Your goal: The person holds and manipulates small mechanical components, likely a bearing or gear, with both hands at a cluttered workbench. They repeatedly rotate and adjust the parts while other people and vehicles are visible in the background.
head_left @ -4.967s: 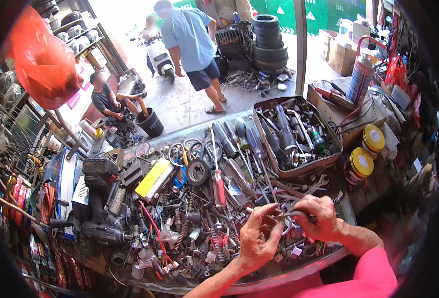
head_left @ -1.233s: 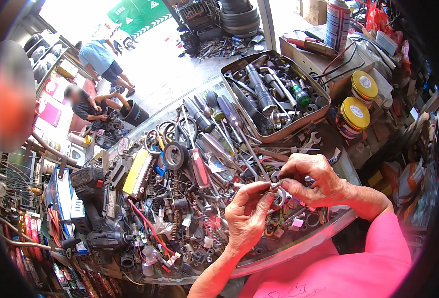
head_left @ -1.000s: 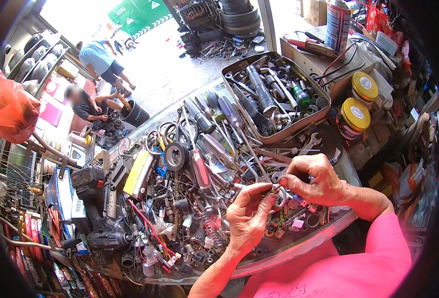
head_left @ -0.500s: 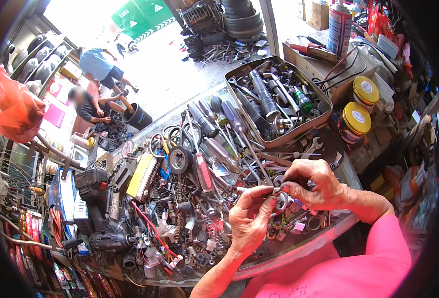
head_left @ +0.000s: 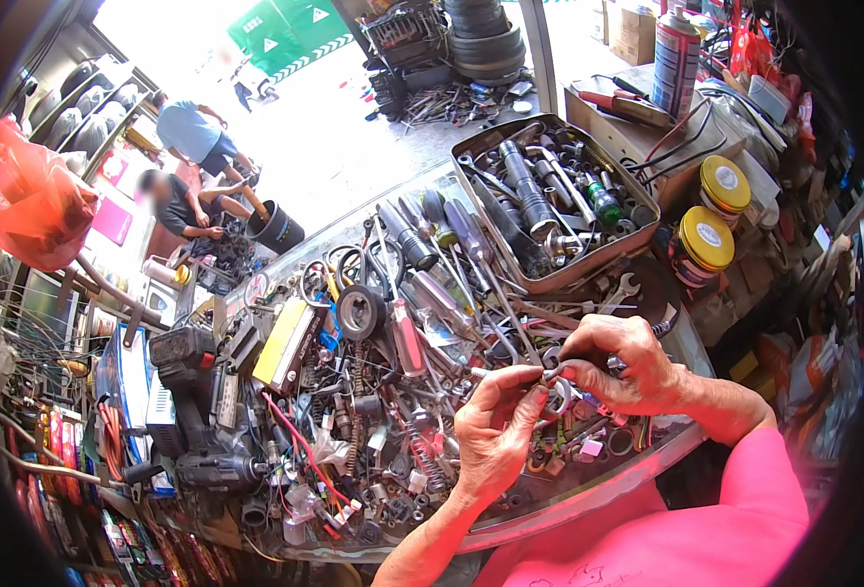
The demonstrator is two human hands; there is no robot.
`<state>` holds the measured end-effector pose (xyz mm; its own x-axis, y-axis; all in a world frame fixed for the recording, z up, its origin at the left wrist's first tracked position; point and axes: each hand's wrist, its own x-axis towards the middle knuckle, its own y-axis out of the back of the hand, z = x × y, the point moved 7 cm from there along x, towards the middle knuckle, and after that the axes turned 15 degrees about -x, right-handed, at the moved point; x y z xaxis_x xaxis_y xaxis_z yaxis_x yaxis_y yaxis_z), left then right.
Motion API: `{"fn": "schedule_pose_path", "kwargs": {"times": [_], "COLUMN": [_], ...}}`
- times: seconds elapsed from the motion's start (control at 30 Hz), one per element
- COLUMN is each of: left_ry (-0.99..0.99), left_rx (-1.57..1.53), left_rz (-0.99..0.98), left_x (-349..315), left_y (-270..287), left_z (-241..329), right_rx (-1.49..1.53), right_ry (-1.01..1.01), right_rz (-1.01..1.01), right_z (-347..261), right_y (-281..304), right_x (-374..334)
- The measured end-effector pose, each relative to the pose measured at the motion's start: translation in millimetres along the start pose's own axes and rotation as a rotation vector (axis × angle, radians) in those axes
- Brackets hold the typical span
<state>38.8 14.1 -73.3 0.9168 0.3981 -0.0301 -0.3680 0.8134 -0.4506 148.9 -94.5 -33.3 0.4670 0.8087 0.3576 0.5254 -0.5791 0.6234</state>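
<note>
Over the near right part of the cluttered bench, my left hand (head_left: 495, 435) and my right hand (head_left: 629, 370) meet fingertip to fingertip. Both are closed in a pinch on one small metal piece (head_left: 550, 375), too small and covered to name. Just beneath the fingertips shows a pale metal ring (head_left: 561, 399); whether it touches my fingers I cannot tell. Screwdrivers with clear handles (head_left: 442, 298) and one with a red handle (head_left: 408, 340) lie beyond my left hand. Past my right hand is an open-ended spanner (head_left: 623, 289).
A metal tray (head_left: 561, 284) full of sockets and tools stands at the back right, beside two yellow-lidded tubs (head_left: 706, 235) and a spray can (head_left: 676, 61). A cordless impact wrench (head_left: 207, 455) lies at left among springs and nuts. Two people work beyond the bench.
The whole view has shifted slightly, with the bench and background a little further right and down. My hands keep the same pinch on the small metal piece.
</note>
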Motion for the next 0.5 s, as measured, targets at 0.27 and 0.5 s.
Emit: {"fn": "schedule_pose_path", "kwargs": {"times": [0.27, 0.5], "left_ry": [0.013, 0.002], "left_rx": [-0.063, -0.015], "left_rz": [-0.003, -0.003], "left_x": [0.8, 1.6], "left_y": [0.4, -1.7], "left_z": [-0.8, -2.9], "right_rx": [-0.021, -0.038], "right_ry": [0.139, 0.131], "right_rz": [0.049, 0.063], "right_z": [-7.0, -6.5], "right_y": [3.5, 1.8], "right_x": [2.3, 1.8]}}
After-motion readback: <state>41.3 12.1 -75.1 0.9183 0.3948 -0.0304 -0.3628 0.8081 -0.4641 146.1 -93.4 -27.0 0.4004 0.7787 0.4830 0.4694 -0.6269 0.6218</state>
